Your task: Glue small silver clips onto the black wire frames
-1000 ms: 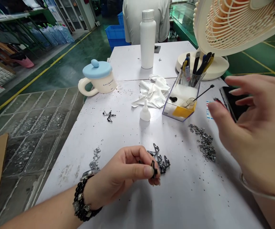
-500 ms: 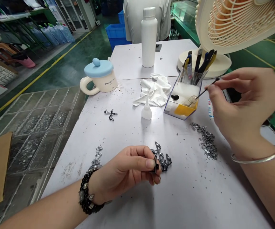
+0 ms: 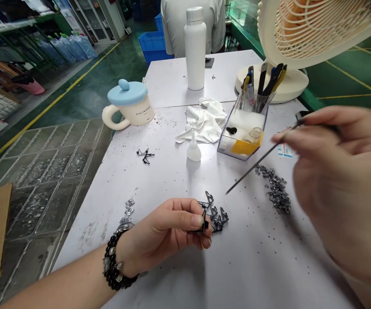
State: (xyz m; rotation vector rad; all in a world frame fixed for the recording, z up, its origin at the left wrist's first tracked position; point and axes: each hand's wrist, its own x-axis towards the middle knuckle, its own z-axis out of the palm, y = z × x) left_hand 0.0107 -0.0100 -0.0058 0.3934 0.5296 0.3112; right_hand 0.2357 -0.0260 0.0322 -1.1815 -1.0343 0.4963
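Between thumb and fingers, my left hand [image 3: 172, 227] pinches a small black clip-like part [image 3: 204, 224]. Right behind it lies a heap of similar black parts [image 3: 219, 219] on the white table [image 3: 249, 257]. My right hand [image 3: 339, 171], blurred, is closed on a thin dark rod [image 3: 252, 166]; its tip points down and left, above the table near that heap. A pile of small metal pieces [image 3: 278, 193] lies left of my right hand. More metal pieces [image 3: 128, 210] sit by my left wrist, and a few black parts [image 3: 146, 155] rest farther back.
A clear box [image 3: 241, 143] holds a small jar, white material and pens. Near it stand a small squeeze bottle [image 3: 194, 150], a crumpled white cloth [image 3: 206, 120], a white bottle [image 3: 195, 56], a lidded mug [image 3: 130, 105] and a fan [image 3: 314, 38]. A person [image 3: 193, 30] sits beyond.
My right hand has drawn the rod's tip out of the jar in the clear box and moved it down toward my left hand. My left hand keeps its pinch.
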